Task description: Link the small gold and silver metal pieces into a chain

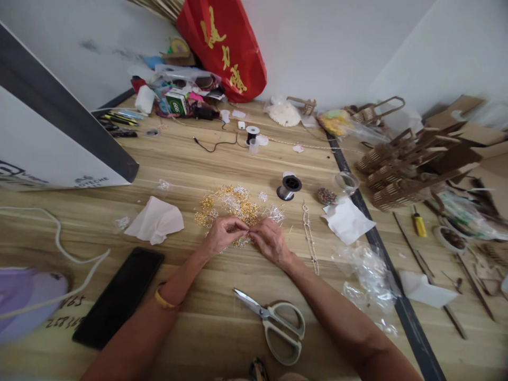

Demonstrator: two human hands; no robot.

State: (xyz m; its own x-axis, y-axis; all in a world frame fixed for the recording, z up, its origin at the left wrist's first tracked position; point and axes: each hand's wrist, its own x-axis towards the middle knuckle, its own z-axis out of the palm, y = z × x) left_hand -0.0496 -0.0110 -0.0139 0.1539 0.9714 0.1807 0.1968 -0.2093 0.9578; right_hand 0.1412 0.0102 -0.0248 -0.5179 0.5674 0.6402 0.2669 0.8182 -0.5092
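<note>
My left hand (pixel 221 234) and my right hand (pixel 270 241) meet at the middle of the wooden table (pixel 206 169), fingertips pinched together on a tiny piece that I cannot make out. They rest on the near edge of a heap of gold and silver beads and small metal findings (pixel 230 203). A finished bead strand (pixel 310 235) lies just right of my right hand. A gold bangle sits on my left wrist.
Grey-handled scissors (pixel 278 323) lie near me, a black phone (pixel 119 296) and a crumpled tissue (pixel 155 221) to the left. A thread spool (pixel 289 186), bead dish (pixel 326 196), white paper (pixel 346 220), plastic bags (pixel 367 275) and wooden baskets (pixel 400 169) sit right. Red bag (pixel 226 47) at back.
</note>
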